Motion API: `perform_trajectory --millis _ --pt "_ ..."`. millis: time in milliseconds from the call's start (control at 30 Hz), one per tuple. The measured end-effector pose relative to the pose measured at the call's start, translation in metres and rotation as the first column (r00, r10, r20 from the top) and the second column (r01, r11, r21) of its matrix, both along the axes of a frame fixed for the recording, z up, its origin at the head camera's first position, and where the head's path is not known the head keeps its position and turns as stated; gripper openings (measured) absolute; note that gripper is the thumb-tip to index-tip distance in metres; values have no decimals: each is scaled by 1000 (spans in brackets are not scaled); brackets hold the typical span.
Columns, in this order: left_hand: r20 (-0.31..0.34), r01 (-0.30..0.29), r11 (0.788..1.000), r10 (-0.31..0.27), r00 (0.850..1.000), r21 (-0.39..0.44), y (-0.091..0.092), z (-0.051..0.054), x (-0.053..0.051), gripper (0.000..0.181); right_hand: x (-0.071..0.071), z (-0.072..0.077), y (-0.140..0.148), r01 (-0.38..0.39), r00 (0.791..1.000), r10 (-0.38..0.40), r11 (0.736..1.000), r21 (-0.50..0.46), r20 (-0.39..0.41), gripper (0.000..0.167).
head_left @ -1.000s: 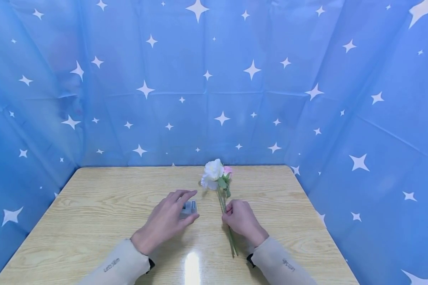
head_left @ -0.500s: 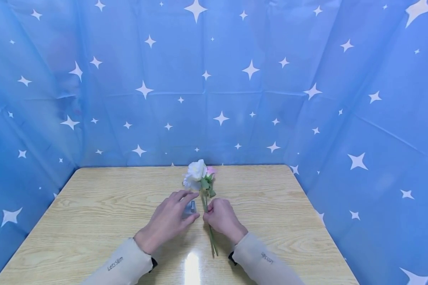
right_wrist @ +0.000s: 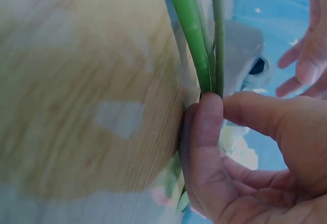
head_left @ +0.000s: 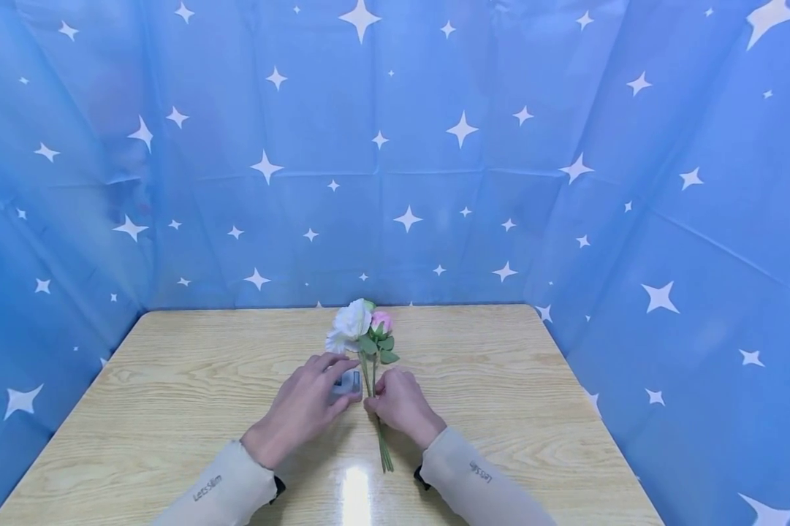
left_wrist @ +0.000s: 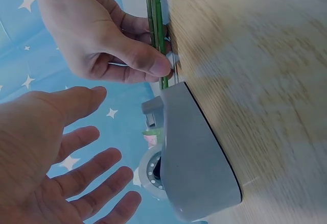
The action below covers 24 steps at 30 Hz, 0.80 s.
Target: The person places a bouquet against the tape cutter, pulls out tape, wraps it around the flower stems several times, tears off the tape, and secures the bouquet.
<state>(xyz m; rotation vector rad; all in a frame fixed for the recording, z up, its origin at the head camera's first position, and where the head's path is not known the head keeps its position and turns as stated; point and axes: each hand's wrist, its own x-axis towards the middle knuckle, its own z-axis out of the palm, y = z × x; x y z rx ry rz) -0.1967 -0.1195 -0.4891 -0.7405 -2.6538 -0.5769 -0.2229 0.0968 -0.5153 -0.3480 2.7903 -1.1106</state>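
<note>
Head view, lower centre: the right hand's grip (head_left: pixel 404 408) pinches slim green stems (head_left: pixel 383 447) beneath ruffled white (head_left: pixel 352 321) and pink flowers, seemingly bunching them. Left wrist view, centre right: a smooth grey plastic tape dispenser (left_wrist: pixel 196 157), the left hand's grip (left_wrist: pixel 33 150) wide beside it. Right wrist view, top: glossy stems, probably best kept together next.

Looks like a makeshift studio booth, with blue star-print cloth (head_left: pixel 329 109) hung along three sides of a wood-grain counter (head_left: pixel 171 380).
</note>
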Motion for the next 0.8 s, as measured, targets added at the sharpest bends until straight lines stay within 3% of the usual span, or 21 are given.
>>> perform_trajectory --millis 233,533,800 --pt "-8 -5 1000 5 1000 -2 -3 -1 -1 59 0 5 4 -19 1000 19 1000 -14 15 19" --pt "-30 -17 1000 17 999 8 -11 -7 0 60 3 7 11 -27 999 27 999 21 23 34" --pt "-9 -74 997 74 997 18 -25 -7 -4 62 0 15 16 -50 997 50 999 15 -58 33"
